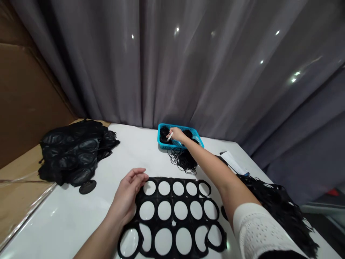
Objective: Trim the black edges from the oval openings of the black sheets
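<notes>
A black sheet (pixel 173 205) with rows of large round holes lies flat on the white table in front of me. My left hand (pixel 132 189) rests at its upper left corner, fingers loosely bent and slightly apart, touching the edge. My right hand (pixel 177 134) reaches over the blue basket (pixel 159 138), its fingers closed on a slim white tool (pixel 170 136) whose exact kind I cannot make out. Inside the basket are bundles of black rings (pixel 164 133), partly hidden by this hand. A tangle of thin black rings (pixel 184 160) lies just in front of the basket.
A heap of black material with round shapes (pixel 72 151) sits at the left, beside a loose black disc (pixel 87 187). Black strips (pixel 280 208) and a white paper-like piece (pixel 234 163) are at the right. Cardboard (pixel 29 86) borders the left; a grey curtain (pixel 172 64) hangs behind.
</notes>
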A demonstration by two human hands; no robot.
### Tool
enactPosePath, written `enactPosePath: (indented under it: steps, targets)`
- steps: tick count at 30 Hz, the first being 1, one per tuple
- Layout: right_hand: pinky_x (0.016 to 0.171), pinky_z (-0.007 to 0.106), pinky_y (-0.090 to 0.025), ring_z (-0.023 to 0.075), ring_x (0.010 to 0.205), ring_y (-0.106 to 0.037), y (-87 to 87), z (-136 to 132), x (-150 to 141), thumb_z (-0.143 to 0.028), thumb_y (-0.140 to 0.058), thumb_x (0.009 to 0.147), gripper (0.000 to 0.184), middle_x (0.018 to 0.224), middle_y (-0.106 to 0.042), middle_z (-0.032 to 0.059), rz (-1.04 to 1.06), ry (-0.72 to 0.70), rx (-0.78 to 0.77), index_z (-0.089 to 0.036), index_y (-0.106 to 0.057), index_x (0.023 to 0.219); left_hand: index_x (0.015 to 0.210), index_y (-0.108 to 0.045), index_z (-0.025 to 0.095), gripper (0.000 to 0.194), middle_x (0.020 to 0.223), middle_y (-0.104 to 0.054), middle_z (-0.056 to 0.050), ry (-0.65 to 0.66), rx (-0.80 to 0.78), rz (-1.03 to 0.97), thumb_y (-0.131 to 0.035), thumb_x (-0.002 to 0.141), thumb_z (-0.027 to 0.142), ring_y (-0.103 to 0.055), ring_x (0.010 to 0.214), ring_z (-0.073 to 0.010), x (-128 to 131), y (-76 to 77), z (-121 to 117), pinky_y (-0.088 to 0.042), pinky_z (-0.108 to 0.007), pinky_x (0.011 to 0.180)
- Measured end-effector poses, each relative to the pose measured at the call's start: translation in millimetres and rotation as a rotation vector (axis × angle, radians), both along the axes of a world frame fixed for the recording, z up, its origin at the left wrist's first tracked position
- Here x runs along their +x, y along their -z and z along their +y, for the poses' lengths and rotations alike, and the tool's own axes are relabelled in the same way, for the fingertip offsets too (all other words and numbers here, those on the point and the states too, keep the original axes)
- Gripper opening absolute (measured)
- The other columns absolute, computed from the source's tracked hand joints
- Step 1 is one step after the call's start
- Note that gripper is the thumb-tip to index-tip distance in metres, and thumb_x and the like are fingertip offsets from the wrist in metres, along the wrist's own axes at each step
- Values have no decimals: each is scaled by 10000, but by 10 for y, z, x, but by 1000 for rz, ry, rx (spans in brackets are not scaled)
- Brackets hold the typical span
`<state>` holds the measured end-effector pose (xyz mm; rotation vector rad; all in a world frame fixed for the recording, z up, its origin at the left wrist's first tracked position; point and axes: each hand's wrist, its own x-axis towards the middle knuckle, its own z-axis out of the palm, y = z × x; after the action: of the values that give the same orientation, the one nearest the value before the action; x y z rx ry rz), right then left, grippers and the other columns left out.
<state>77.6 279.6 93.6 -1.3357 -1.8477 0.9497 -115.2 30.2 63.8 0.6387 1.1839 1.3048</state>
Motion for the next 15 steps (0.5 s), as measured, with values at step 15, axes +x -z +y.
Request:
enactPosePath:
  steps: [15]
  targets:
    - [681, 336, -455, 206, 736, -628, 180, -3213, 1753, -320, -669, 884, 415, 836, -715, 59, -168, -148, -252, -227, -374, 608, 1012, -705, 282, 199, 1039, -625, -56, 661, 416, 1136, -670, 886, 431, -586, 961, -247, -711, 245, -1050, -478, -313, 809]
